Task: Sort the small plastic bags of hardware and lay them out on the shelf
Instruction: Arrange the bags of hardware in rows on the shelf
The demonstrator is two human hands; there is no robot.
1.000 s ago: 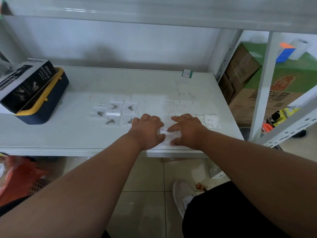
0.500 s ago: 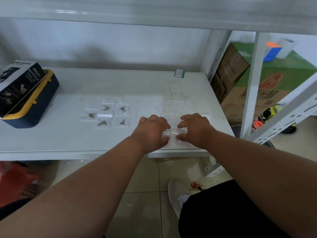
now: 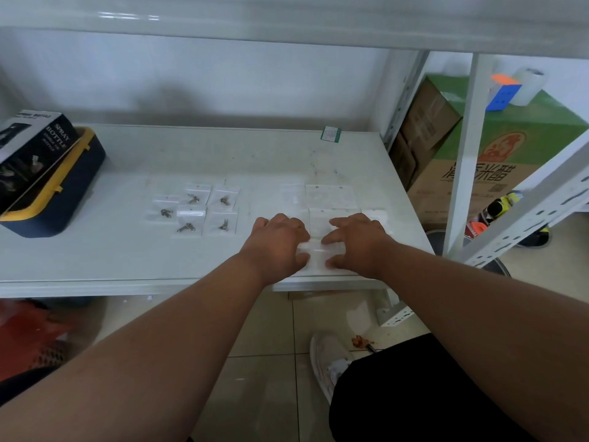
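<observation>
A clear bag (image 3: 319, 254) at the shelf's (image 3: 95, 256) 5 o'clock edge was pinched by left hand (image 3: 278, 244) and right hand (image 3: 360, 242).

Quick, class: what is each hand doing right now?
Left hand: pinches the clear bag at the shelf's front edge.
Right hand: pinches the same bag.

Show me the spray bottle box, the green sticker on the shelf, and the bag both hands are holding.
spray bottle box (image 3: 35, 148): head view, printed top face.
green sticker (image 3: 330, 134): head view, its middle.
bag (image 3: 318, 252): head view, clear strip between hands.
</observation>
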